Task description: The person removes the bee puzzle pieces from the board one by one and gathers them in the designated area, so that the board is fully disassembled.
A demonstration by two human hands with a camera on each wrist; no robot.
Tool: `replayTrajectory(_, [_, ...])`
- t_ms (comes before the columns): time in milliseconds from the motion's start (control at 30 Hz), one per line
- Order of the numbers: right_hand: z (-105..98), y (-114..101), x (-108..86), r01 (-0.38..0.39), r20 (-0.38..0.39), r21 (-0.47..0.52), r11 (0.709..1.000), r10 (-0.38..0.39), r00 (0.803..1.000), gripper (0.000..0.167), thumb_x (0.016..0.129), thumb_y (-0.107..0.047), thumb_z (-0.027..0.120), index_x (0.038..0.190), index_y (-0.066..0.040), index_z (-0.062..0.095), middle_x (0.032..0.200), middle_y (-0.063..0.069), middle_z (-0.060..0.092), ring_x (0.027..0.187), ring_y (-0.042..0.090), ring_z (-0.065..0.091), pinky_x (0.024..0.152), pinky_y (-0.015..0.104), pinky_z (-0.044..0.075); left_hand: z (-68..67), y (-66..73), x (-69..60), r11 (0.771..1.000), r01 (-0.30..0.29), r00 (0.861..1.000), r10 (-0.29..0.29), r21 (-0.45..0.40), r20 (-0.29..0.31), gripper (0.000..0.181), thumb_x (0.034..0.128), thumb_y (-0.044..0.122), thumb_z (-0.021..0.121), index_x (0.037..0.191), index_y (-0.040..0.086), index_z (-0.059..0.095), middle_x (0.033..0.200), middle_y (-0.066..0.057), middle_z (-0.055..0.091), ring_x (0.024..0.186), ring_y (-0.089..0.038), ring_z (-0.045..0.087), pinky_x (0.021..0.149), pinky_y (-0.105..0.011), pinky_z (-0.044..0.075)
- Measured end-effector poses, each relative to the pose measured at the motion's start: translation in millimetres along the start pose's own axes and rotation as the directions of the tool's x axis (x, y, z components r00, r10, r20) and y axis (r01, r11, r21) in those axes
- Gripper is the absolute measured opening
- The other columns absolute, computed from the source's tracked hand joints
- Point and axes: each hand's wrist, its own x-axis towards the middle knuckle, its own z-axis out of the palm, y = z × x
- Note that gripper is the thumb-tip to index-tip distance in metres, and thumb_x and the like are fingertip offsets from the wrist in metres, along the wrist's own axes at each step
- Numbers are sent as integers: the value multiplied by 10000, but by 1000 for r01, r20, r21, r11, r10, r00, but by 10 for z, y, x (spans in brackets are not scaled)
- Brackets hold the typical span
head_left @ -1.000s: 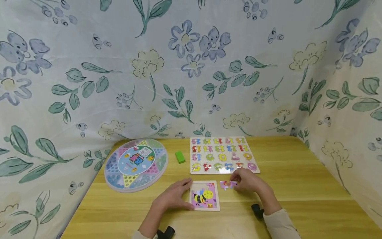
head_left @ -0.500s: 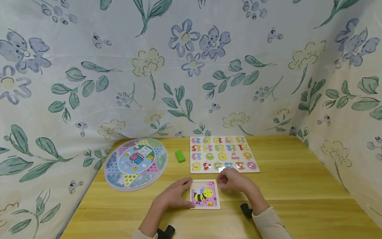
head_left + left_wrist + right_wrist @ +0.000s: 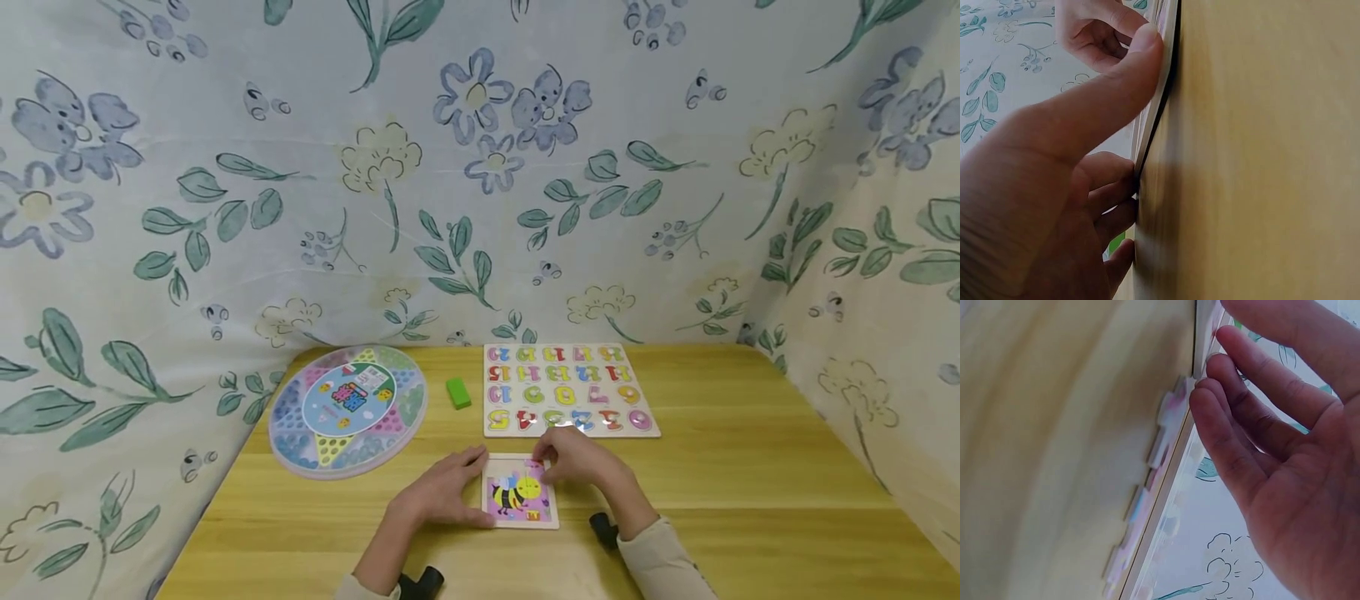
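A bee jigsaw puzzle (image 3: 513,493) in a pale wooden frame lies on the table. My left hand (image 3: 442,493) holds the frame at its left side, thumb near the front corner and fingers at the far corner. Over the puzzle's far right corner, my right hand (image 3: 576,460) pinches a small pink puzzle piece, mostly hidden by the fingers. In the left wrist view, the thumb (image 3: 1138,56) presses the frame's edge. The right wrist view shows tabbed jigsaw edges (image 3: 1159,447) low beside a long board edge, under the right hand's fingers.
Behind the puzzle lies a number board (image 3: 570,390) with colourful numerals. A green block (image 3: 458,393) sits to its left. Further left is a round star-patterned game board (image 3: 348,412). A floral cloth (image 3: 480,208) hangs behind the wooden table (image 3: 750,467).
My right hand has moved left, from the pink piece beside the puzzle to the frame's far right corner. The left hand has kept its hold on the frame.
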Motion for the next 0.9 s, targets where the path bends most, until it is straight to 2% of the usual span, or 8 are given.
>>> replayTrajectory(233, [27,7,-7,-8,-1,-18,1000,8,1000,171,755,-57,809,893,-82,712,816,0,611,751,145,518,647,263,457,33,-5,20,1000,10,1000,-10,28,12,1106,686,677,748,1535,124,305,1618,-28,264,1473,-279,295,1201,-459,284])
replayTrajectory(467, [-4,-7,-16,13,-8,-38,999,-14,1000,149,761,-60,807,888,-78,730,793,3,625,732,138,519,632,251,455,21,10,27,1000,13,1000,-14,19,11,1111,680,678,750,1534,124,306,1618,-28,262,1475,-272,293,1198,-453,290])
replayTrajectory(600, [-29,-3,2,13,-16,-49,999,-14,1000,147,751,-60,810,881,-87,746,778,-4,631,723,133,518,627,248,452,-13,32,23,1000,-6,1000,6,30,-2,1102,689,657,756,1529,99,312,1614,-52,271,1471,-283,298,1194,-458,295])
replayTrajectory(733, [-31,10,24,15,-21,-41,999,-16,1000,161,735,-52,814,875,-95,748,778,-4,627,727,133,519,625,248,452,-31,42,11,999,-18,1000,18,39,-10,1092,701,636,761,1524,75,315,1609,-76,278,1469,-295,300,1194,-458,295])
replayTrajectory(900, [8,18,17,1,-21,-11,1000,-1,1000,163,739,-54,816,863,-96,719,792,2,621,743,137,518,638,251,452,-1,28,4,1000,-6,1000,6,18,-4,1099,692,635,768,1523,75,316,1612,-77,270,1474,-293,290,1199,-457,286])
